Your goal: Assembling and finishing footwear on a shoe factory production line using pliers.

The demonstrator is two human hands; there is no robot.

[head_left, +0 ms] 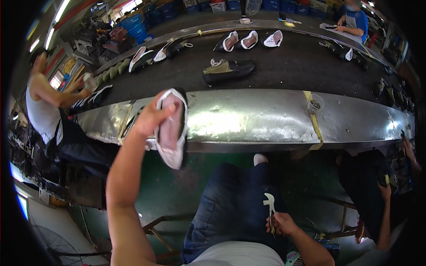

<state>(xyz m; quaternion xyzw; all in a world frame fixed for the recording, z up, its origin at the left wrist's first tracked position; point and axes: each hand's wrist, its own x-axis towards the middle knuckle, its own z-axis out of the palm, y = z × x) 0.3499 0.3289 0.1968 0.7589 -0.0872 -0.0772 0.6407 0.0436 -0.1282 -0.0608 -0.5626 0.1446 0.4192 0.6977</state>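
Note:
My left hand (150,117) grips a shoe upper on its last (171,137), raised in front of the metal ledge. Its sole side faces me, showing a pinkish insole with white lining edges folded around it; the thumb presses on the insole. Over my lap, my right hand (285,223) is closed around the handles of a pair of lasting pincers (269,201), their pale metal jaws pointing up. On the dark belt ahead lies an olive-and-black shoe (228,71) on its side.
A metal ledge (248,115) borders the dark belt (177,71). A clear cup of small tacks (315,104) sits on it. More shoes (248,40) line the belt's far side. Co-workers stand left (44,97) and far right (355,24); another's arm (385,213) shows at right.

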